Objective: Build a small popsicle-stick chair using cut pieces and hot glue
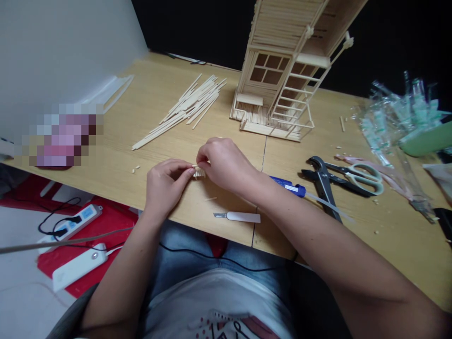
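Both my hands meet over the front of the wooden table, around a small piece of short pale wooden sticks (pixel 199 173) set side by side. My left hand (pixel 167 181) pinches its left end between thumb and forefinger. From above, my right hand (pixel 222 157) closes its fingers at the piece's right end and partly hides it. One loose short stick (pixel 211 198) lies just below. Nearer the table edge rests a craft knife (pixel 243 217) with a white handle, its blade pointing left.
A stick-built model house (pixel 270 89) with a ladder stands at the back. Left of it lie loose wooden sticks (pixel 190 106). On the right are a blue glue gun (pixel 287 187), black pliers (pixel 323 181), scissors (pixel 363 178) and clear plastic wrappers (pixel 384 117). Power strips (pixel 76 223) lie below left.
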The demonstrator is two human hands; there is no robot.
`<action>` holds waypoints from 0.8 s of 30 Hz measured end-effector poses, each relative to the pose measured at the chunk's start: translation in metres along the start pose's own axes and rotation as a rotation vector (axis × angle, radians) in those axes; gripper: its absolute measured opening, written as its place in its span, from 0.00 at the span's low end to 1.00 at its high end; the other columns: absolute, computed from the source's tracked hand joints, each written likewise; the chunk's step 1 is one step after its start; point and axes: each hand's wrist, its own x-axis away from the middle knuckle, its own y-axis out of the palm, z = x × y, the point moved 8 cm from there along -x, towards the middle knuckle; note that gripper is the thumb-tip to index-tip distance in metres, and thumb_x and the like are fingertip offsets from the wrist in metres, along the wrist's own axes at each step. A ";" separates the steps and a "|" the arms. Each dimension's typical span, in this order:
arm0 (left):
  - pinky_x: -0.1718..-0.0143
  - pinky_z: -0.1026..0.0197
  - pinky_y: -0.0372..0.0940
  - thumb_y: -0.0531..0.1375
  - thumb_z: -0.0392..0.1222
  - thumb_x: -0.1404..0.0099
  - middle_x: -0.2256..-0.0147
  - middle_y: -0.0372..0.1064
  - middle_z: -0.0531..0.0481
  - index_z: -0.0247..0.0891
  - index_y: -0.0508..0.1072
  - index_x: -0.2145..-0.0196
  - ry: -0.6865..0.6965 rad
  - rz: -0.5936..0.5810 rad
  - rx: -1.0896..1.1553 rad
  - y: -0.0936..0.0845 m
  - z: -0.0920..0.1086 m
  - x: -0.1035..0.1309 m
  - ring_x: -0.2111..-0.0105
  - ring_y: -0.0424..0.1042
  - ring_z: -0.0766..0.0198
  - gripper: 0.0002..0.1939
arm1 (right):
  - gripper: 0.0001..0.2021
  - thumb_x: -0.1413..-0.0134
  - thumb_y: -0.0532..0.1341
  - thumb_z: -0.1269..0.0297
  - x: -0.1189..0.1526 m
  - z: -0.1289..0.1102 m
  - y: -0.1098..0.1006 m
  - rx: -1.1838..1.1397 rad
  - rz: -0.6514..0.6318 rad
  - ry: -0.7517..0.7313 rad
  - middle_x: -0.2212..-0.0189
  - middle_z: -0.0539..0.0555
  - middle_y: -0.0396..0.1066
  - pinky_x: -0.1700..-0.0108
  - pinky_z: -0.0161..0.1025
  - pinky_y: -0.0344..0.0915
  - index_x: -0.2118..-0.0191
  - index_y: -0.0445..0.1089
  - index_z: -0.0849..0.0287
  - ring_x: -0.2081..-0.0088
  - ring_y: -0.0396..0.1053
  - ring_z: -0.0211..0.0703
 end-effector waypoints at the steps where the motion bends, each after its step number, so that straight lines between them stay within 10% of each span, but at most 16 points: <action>1: 0.55 0.53 0.73 0.66 0.48 0.37 0.64 0.82 0.49 0.44 0.82 0.67 -0.003 -0.001 0.000 0.000 0.000 0.000 0.63 0.79 0.57 0.08 | 0.09 0.41 0.61 0.75 0.000 0.000 0.000 0.001 -0.001 -0.001 0.64 0.58 0.77 0.58 0.42 0.64 0.65 0.80 0.61 0.61 0.73 0.49; 9: 0.55 0.54 0.72 0.65 0.49 0.37 0.64 0.82 0.49 0.43 0.82 0.66 -0.006 0.007 -0.021 -0.001 0.001 0.001 0.63 0.79 0.57 0.09 | 0.10 0.42 0.66 0.69 0.009 0.015 -0.006 -0.071 -0.024 0.178 0.62 0.59 0.80 0.57 0.42 0.67 0.55 0.80 0.61 0.60 0.76 0.51; 17: 0.56 0.54 0.72 0.66 0.47 0.37 0.64 0.81 0.50 0.44 0.82 0.67 0.006 0.013 -0.019 -0.001 0.002 0.001 0.63 0.79 0.57 0.07 | 0.03 0.44 0.67 0.70 0.024 0.020 0.017 -0.084 -0.162 0.299 0.69 0.61 0.80 0.65 0.40 0.64 0.67 0.80 0.61 0.67 0.75 0.49; 24: 0.58 0.55 0.72 0.67 0.49 0.39 0.64 0.82 0.48 0.41 0.82 0.65 -0.130 0.045 0.077 -0.007 -0.010 0.004 0.65 0.79 0.57 0.10 | 0.03 0.42 0.68 0.70 0.038 0.024 -0.026 -0.144 -0.007 0.273 0.72 0.54 0.79 0.67 0.37 0.59 0.67 0.79 0.60 0.70 0.72 0.41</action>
